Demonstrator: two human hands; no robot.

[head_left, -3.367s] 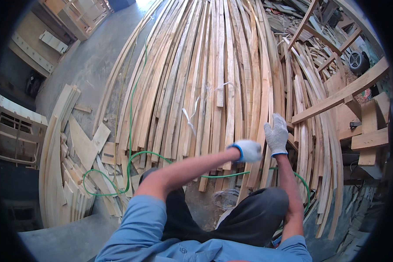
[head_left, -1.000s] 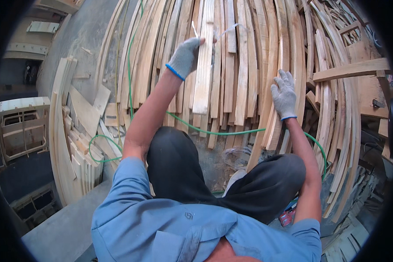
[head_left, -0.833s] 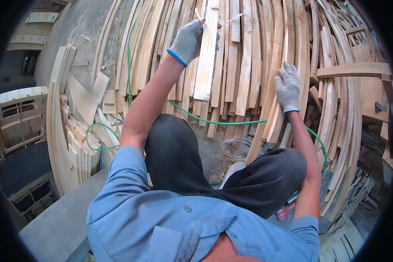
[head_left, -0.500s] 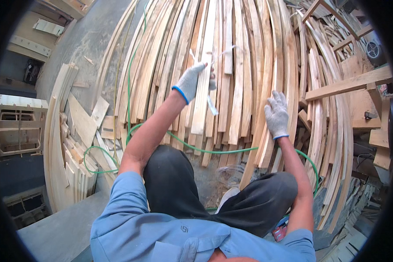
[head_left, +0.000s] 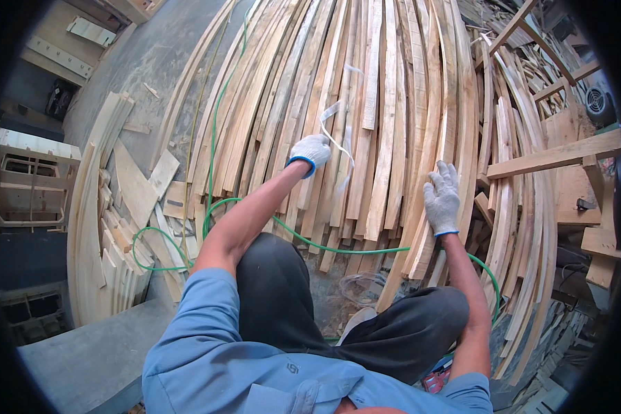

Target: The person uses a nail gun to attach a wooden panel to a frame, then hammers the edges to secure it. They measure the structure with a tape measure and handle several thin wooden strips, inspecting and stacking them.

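My left hand (head_left: 310,150), in a white knit glove with a blue cuff, is closed like a fist over the long wooden slats (head_left: 376,200). A thin white strip (head_left: 334,138) curls in the air right beside its fingers, its ends blurred. Whether the fist grips the strip or something else is hidden by the back of the glove. Farther right, my right hand (head_left: 441,200), gloved the same way, lies on the slats with its fingers stretched out and touching the wood.
A green hose (head_left: 324,247) runs across the near ends of the slats. At the left, more boards (head_left: 90,241) and offcuts lie on the grey floor (head_left: 159,69). On the right stand a wooden frame (head_left: 555,153), more slat stacks and a motor (head_left: 595,102).
My left hand has let go of the pale slat it held and turned into a fist, a little lower. The white strip now swings free of that slat. My right hand stays nearly in place.
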